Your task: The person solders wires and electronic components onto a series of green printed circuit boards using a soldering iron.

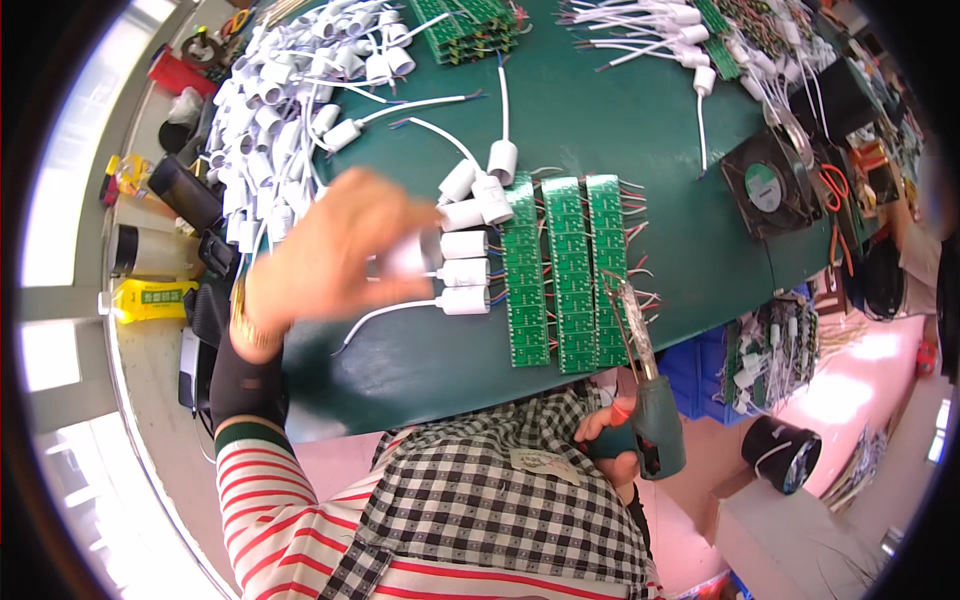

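Note:
My left hand [335, 250], smeared by motion, is closed round a blurred white cable-end cap [408, 256] over the table's left half. Just beyond its fingertips, several white caps with cables [465, 272] lie in a stack, some with wires at the left edges of green circuit boards [527, 290]. The boards stand in three long strips, with thin red and white wires at their right sides. My right hand [607, 432], partly hidden, grips a dark green soldering gun [660, 425] at the table's near edge. Its metal tip [632, 315] points up over the rightmost strip.
A large heap of white caps [265, 130] covers the far left. Stacked green boards [465, 30] lie at the back. More wired caps [690, 35] fill the far right, near a black fan [765, 185] and orange-handled scissors [835, 190]. A blue crate [695, 375] stands below the right edge.

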`<state>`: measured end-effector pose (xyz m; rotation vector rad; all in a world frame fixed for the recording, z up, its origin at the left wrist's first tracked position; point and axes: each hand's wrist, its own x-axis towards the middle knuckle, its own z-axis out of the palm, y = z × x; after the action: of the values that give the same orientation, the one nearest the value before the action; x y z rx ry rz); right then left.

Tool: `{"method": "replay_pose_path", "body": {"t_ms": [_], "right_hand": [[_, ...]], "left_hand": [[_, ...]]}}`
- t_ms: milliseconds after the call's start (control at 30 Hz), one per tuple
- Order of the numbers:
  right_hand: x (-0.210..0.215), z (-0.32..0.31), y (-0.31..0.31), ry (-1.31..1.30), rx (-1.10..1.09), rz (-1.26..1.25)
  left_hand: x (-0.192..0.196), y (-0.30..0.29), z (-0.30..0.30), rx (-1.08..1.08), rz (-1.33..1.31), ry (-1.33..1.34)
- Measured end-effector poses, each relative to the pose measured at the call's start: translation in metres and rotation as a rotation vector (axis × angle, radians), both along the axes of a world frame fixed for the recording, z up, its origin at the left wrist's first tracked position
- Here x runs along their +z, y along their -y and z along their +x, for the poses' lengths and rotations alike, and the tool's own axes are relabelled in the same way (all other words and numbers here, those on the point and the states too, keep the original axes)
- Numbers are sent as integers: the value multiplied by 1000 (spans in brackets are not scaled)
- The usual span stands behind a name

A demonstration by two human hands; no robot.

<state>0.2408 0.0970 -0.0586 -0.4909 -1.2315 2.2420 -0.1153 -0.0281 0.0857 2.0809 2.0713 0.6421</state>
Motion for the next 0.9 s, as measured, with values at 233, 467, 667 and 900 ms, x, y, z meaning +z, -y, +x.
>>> {"method": "replay_pose_path", "body": {"t_ms": [233, 467, 667, 900], "right_hand": [[4, 9, -3, 33, 124, -69], [3, 7, -3, -7, 131, -60], [2, 6, 1, 23, 115, -38], [6, 4, 3, 31, 99, -92]], "left_hand": [[-54, -6, 84, -48, -76, 483], [-96, -7, 95, 157, 162, -23], [-105, -9, 93, 99, 297, -66], [-101, -14, 96, 182, 231, -30]]}}
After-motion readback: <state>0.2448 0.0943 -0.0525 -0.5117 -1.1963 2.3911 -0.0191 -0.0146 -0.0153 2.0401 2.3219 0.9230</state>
